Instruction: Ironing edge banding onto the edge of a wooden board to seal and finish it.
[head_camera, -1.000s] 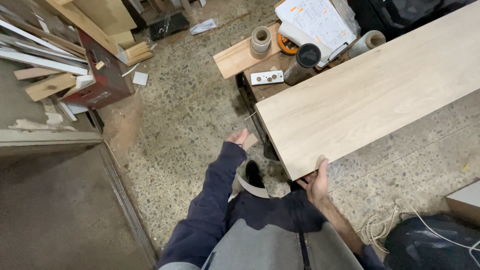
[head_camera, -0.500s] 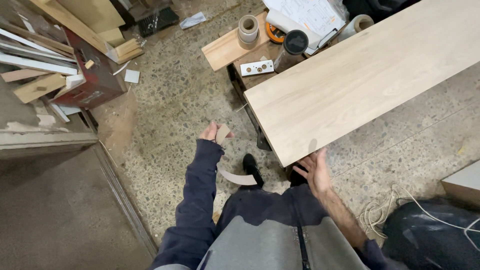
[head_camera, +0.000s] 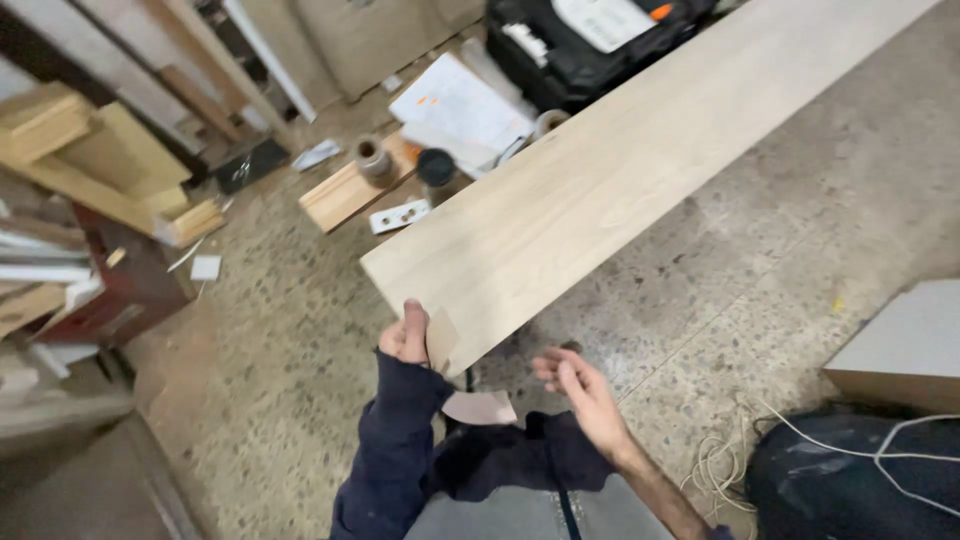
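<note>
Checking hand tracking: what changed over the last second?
The left hand rose to the long board's near end, still pinching the curled strip. The right hand let go of the board edge and hovers open. Board and clutter behind unchanged.

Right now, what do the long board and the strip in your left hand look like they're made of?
The board looks like pale wood, or wood-look panel: faint grain, matte, unvarnished. The strip in the left hand seems a thin, flexible edging band, tan and curling; veneer or plastic, I cannot tell.

Dim indoor light, soft shadows — edges blurred
</note>
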